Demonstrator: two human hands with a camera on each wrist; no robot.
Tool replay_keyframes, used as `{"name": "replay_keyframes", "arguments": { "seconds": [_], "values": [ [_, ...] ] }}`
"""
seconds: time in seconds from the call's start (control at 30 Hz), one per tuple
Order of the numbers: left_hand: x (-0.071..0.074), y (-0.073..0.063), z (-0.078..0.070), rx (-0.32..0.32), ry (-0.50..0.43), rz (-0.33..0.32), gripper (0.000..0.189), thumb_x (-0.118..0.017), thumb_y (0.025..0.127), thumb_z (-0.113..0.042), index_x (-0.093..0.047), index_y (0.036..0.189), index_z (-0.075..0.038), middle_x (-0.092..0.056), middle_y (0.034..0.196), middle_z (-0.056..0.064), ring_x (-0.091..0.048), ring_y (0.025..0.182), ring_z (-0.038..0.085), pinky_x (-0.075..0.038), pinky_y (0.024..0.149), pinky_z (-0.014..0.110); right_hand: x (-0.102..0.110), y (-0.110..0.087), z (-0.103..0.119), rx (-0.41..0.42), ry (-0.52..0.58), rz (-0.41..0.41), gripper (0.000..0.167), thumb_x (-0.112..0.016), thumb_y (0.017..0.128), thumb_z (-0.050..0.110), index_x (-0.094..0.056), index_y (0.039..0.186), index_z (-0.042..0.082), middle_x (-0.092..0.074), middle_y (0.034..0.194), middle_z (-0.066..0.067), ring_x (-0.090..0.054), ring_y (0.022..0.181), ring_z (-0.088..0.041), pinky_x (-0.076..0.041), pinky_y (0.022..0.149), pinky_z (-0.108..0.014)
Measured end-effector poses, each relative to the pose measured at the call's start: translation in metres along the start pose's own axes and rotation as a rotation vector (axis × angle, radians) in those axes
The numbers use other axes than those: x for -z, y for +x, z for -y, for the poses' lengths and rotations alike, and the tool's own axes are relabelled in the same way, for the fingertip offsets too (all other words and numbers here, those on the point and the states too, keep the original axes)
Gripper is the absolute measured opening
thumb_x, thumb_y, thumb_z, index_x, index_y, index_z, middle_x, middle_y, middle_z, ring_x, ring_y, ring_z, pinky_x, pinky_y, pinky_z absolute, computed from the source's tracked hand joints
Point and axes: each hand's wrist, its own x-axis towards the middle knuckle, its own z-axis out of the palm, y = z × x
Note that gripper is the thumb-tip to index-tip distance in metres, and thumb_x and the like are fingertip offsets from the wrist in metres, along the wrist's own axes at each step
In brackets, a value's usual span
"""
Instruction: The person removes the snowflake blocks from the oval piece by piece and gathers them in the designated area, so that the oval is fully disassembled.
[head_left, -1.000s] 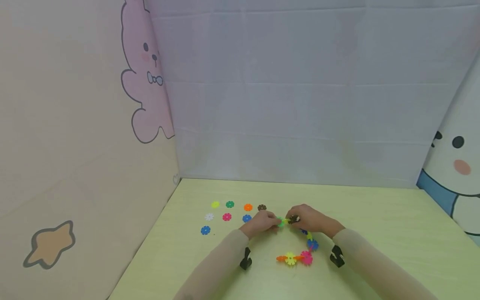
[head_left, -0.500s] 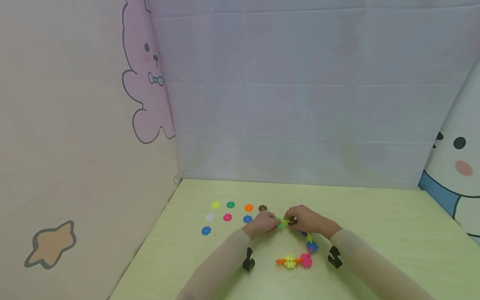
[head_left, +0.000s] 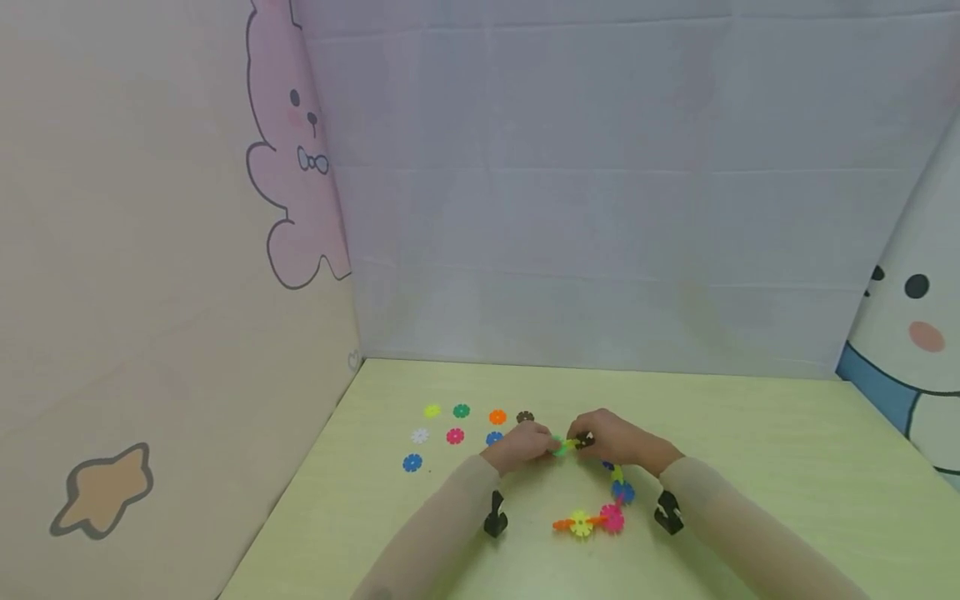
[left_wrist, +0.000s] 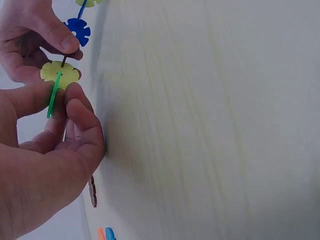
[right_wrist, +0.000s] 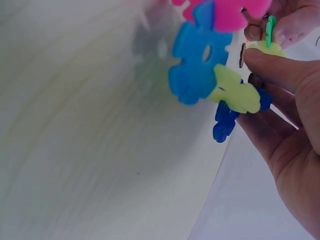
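Observation:
My left hand (head_left: 520,445) pinches a green flower-shaped plastic disc (left_wrist: 53,100) between thumb and fingers. That disc is slotted crosswise into a yellow-green disc (left_wrist: 60,71), which joins a linked chain of discs. On the other side, my right hand (head_left: 617,438) grips the chain at a dark brown disc (head_left: 584,442), mostly covered by the fingers. From there the chain curves toward me through dark blue, yellow and blue (right_wrist: 195,65) discs to a pink one (head_left: 612,518). A yellow disc (head_left: 581,523) and an orange disc (head_left: 561,525) form its near end.
Loose discs lie in rows left of my hands, among them yellow (head_left: 432,411), green (head_left: 461,411), orange (head_left: 497,417), brown (head_left: 525,416), white (head_left: 419,435), pink (head_left: 455,436) and blue (head_left: 412,462) discs. A pale curtain (head_left: 600,208) rises behind the table (head_left: 720,417).
Both hands keep their hold on the chain. The right hand has shifted slightly left, and the chain's hanging part has moved a little with it.

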Motion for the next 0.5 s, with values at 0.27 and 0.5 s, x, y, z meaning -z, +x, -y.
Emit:
{"name": "replay_keyframes", "arguments": {
  "seconds": [0.27,0.5],
  "values": [
    [-0.0013,0.0036,0.0037,0.008,-0.110,-0.051,0.017,-0.068,0.085,-0.011,-0.067,0.096,0.001,-0.060,0.089,0.003,-0.054,0.075,0.013,-0.048,0.069,0.025,0.0000,-0.0015,-0.0015,0.023,-0.024,-0.006,0.015,-0.072,0.082,0.004,-0.070,0.094,0.011,-0.065,0.089,0.003,-0.059,0.080,-0.010,-0.049,0.070,-0.029],
    [-0.0035,0.0042,-0.0010,0.018,-0.076,-0.120,0.013,-0.067,0.083,-0.008,-0.068,0.092,0.001,-0.060,0.086,0.002,-0.051,0.070,0.013,-0.043,0.060,0.022,0.0025,-0.0012,0.0014,-0.009,-0.022,0.000,0.015,-0.072,0.082,0.005,-0.070,0.095,0.011,-0.064,0.089,0.003,-0.059,0.080,-0.010,-0.049,0.071,-0.029]
  ]
}}
